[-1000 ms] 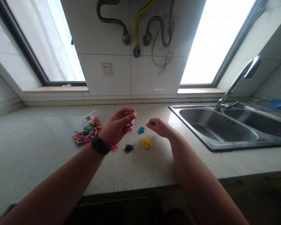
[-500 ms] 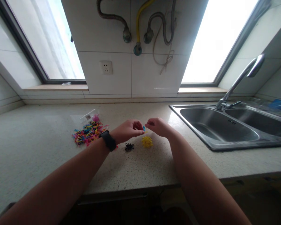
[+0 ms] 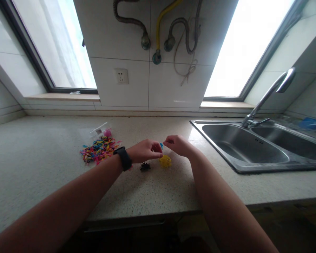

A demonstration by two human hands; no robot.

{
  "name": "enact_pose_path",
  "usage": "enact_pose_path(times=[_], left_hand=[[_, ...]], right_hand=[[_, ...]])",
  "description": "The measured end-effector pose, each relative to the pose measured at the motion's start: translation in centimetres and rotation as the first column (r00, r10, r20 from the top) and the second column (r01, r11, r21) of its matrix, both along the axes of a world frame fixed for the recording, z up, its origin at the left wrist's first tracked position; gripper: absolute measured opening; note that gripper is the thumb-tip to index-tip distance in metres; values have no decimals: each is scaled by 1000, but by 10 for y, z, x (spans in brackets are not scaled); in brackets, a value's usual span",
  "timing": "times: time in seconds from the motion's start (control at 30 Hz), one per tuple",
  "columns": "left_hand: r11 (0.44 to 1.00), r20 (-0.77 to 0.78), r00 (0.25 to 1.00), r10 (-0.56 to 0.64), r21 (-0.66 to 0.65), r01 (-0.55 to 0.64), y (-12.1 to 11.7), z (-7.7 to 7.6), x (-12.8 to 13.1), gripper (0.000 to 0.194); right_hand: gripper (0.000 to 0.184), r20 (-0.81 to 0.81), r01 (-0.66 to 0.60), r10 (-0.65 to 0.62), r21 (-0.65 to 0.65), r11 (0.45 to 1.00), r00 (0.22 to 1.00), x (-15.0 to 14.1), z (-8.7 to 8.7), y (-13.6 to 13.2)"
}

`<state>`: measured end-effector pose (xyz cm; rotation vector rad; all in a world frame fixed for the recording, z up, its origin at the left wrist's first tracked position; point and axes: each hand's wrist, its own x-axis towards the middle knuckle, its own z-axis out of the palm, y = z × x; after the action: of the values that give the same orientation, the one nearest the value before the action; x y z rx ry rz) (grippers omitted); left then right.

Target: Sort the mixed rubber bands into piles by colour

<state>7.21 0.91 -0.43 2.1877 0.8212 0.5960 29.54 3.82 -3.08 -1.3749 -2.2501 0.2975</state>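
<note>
From the head view, I am counting four piles of small bands on the one countertop (image 3: 147, 196): one yellow pile (image 3: 165, 161), one black pile (image 3: 145, 167), one blue pile (image 3: 161, 146) and one large mixed pile (image 3: 98, 150). The single bands are lying too tangled for me to count. One clear bag (image 3: 97, 130) is lying behind the mixed pile, with one pink object (image 3: 107, 132) beside it. One sink (image 3: 242, 167) with two basins and one faucet (image 3: 265, 93) is standing off to my right.

My left hand (image 3: 147, 150) is reaching low, its fingertips drawn together right at the back left edge of the yellow pile; I cannot tell whether they are pinching a band or nothing. The black pile is lying just on the near side of that hand, and the mixed pile is spreading to its left, beyond my wrist. My right hand (image 3: 177, 144) is hanging half curled just behind and right of the yellow pile, its fingertips close to the blue pile; whether it is gripping anything, I cannot make out.

My left hand is hiding most of the blue pile, only a sliver showing between my hands. A red bit (image 3: 131, 168) is peeking out by my dark wristband (image 3: 123, 158), mostly covered. Both my forearms are running out of the picture.
</note>
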Motion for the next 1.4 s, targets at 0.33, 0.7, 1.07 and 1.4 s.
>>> enact_pose_path(times=[0.33,0.7,1.07,1.4], left_hand=[[909,163,913,374,131,-395,18,-7,-118,23],[743,90,802,590,327,-584,22,2,-172,33],[787,-176,802,571,395,-473,27,2,-193,29],[887,-462,759,458,183,-424,27,-1,-203,33]], right_hand=[[27,-42,-17,17,22,1000,999,-5,0,0],[29,-136,-52,52,4,999,989,-18,-3,-8],[29,-99,-75,76,15,997,992,-15,-5,-5],[27,-56,-81,82,11,997,995,-18,0,-8]])
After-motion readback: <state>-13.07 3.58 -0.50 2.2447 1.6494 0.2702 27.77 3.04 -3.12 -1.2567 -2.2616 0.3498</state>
